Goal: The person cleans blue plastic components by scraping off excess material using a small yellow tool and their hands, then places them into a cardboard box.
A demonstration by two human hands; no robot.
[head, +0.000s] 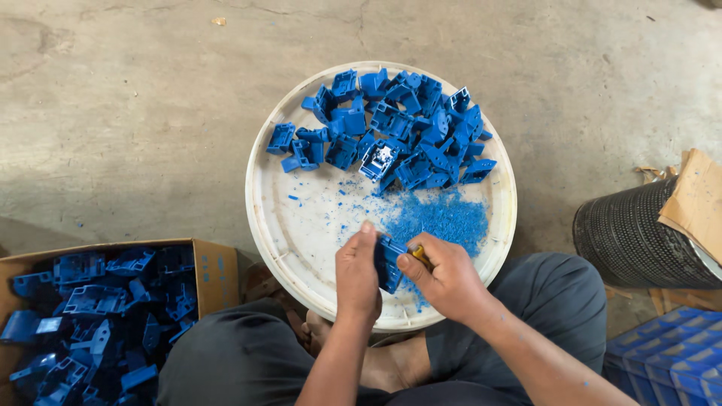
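Note:
My left hand [358,274] grips a blue plastic part [389,262] over the near edge of a round white tray [278,218]. My right hand [445,276] is closed around a small tool with a yellow-brown handle [420,256], its tip against the part. A heap of several blue plastic parts [391,128] lies on the far half of the tray. Blue shavings [440,218] are piled on the tray just beyond my hands.
A cardboard box [214,274] full of blue parts stands at the lower left. A black ribbed bin [635,240] with cardboard on it is at the right. A blue crate [665,361] sits at the lower right. My crossed legs in grey trousers lie under the tray, on a concrete floor.

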